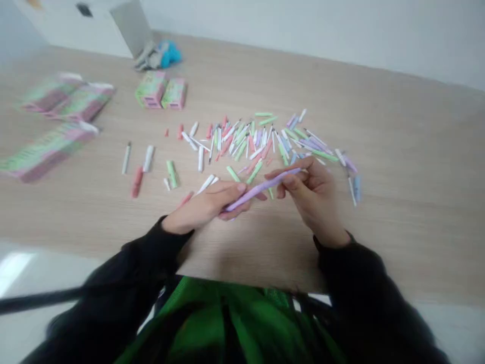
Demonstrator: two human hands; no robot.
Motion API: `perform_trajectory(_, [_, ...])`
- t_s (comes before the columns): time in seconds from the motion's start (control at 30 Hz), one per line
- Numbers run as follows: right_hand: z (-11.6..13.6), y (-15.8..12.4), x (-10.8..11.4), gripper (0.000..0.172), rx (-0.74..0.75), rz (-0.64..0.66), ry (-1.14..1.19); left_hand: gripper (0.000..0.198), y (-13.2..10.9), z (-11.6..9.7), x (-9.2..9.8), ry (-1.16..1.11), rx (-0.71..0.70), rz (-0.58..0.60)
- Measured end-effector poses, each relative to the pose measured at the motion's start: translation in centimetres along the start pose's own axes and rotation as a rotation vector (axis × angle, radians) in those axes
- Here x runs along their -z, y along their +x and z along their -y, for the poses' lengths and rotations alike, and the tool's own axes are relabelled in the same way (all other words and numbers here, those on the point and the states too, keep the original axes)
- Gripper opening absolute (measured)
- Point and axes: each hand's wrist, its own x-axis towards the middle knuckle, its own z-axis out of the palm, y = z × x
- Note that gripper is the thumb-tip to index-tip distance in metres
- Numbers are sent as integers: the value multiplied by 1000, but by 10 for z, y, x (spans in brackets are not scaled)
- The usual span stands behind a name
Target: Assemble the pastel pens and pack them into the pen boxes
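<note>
A slim lilac pen (259,189) is held between both hands, above the table near its front edge. My left hand (212,201) is closed on its lower left end, thumb on top. The fingers of my right hand (308,192) pinch its upper right end. Just beyond the hands lies a loose spread of pen parts (246,139): barrels, caps and thin white refills in white, green, coral, lilac and blue. A green cap (255,172) lies close behind the lilac pen.
Left of the spread lie a green piece (172,174), a coral piece (137,182) and a white piece (148,158). Pink-and-green boxes (49,151) rest at the left, smaller ones (175,94) farther back. Behind them are grey-and-blue gloves (159,54) and a white case (94,25).
</note>
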Motion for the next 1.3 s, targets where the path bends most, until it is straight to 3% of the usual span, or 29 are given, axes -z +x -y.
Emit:
perform_trajectory(0.1, [4,-4,-3,19,36,-6,-49,38,6,-1,3,33,-9,-14])
perform_trajectory(0.27, [7,-6,-2,18,40,41,-44,27,10,3,3,-24,33,-164])
perform_trajectory(0.37, [5,-5,-1,18,23,67,-30,25,10,5,0,-22,46,-196])
perform_trajectory(0.67, [-5,-1,-24,25,10,-131,-13,22,9,9,-8,154,-136,-433])
perform_trajectory(0.83, [-8,4,-29,21,-17,-132,44,25,10,9,-9,229,-159,-527])
perform_trajectory(0.9, [-7,4,-30,17,-10,-132,43,27,9,8,-8,181,-121,-433])
perform_trajectory(1.07, [-11,2,-27,10,-83,-81,1,36,8,12,-5,-126,39,55])
perform_trajectory(1.13, [-15,1,-24,11,-111,-55,50,36,8,15,-6,-169,72,134])
perform_trajectory(1.3, [-15,0,-18,15,-139,-40,113,39,8,16,-9,-56,38,203])
